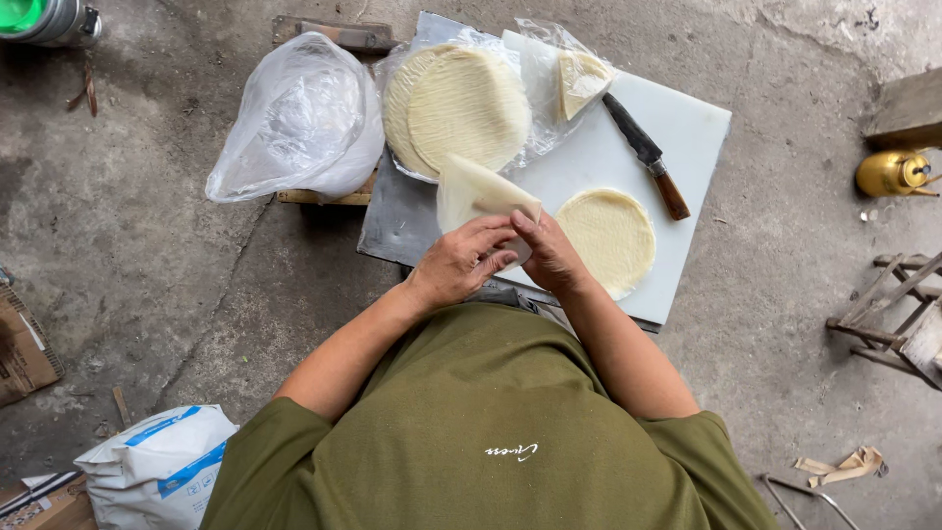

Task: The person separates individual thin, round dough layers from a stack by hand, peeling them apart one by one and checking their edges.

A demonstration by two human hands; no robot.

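Note:
Both my hands hold a thin, pale, wedge-shaped wrapper sheet (473, 191) above the near edge of a white cutting board (687, 132). My left hand (461, 260) grips its lower left edge and my right hand (548, 250) pinches its lower right corner. A round stack of pale wrappers (610, 236) lies on the board just right of my right hand. A larger round stack (456, 108) sits on clear plastic at the back. A small wedge of wrappers (581, 79) lies in plastic beside it. A knife (648, 157) with a wooden handle rests on the board.
A bulging clear plastic bag (299, 123) sits to the left of the board. A white and blue sack (157, 471) lies at bottom left on the concrete floor. A brass-coloured can (891, 174) and a wooden stool (898, 314) stand to the right.

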